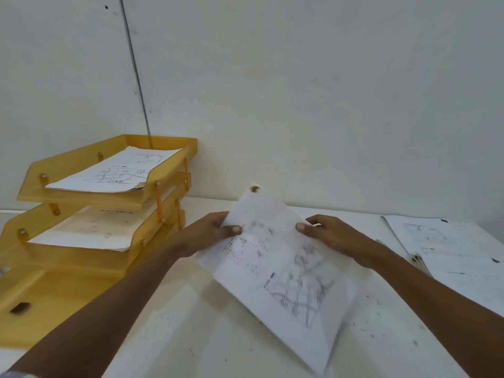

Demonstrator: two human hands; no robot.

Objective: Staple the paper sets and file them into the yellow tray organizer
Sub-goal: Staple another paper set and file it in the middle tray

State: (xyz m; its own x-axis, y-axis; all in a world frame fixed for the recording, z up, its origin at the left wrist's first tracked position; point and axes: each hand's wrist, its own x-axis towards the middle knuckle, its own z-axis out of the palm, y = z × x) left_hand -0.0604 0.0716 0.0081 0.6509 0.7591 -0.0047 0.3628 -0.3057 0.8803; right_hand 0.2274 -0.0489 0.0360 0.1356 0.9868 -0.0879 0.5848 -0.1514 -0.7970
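The paper set (275, 257) you hold sits above the white bench (191, 309), in the middle of the view, tilted so its far corner rises toward the wall (300, 91). Its top sheet carries a line drawing and rows of small print, but motion blur makes all of it unreadable. A small brown spot shows at the far top corner; you cannot tell what it is.

Your left hand (207, 234) pinches the set's left edge, thumb on top of the sheet and fingers curled beneath. Your right hand (331, 237) grips the right edge the same way, thumb pressed on the printed face. Both hands are closed on the paper.

To the left stands the yellow tray organizer (114, 203), three tiers against the wall. The top tier holds a stack of printed sheets (117, 173) with a sketch showing; the middle tier holds another stack (90, 230) with faint marks; the bottom tier shows bare yellow floor and a small dark object (20, 307) near its front.

To the right, more loose papers (450, 249) lie spread on the bench, their text too small to read. Dark specks dot the bench surface near them.
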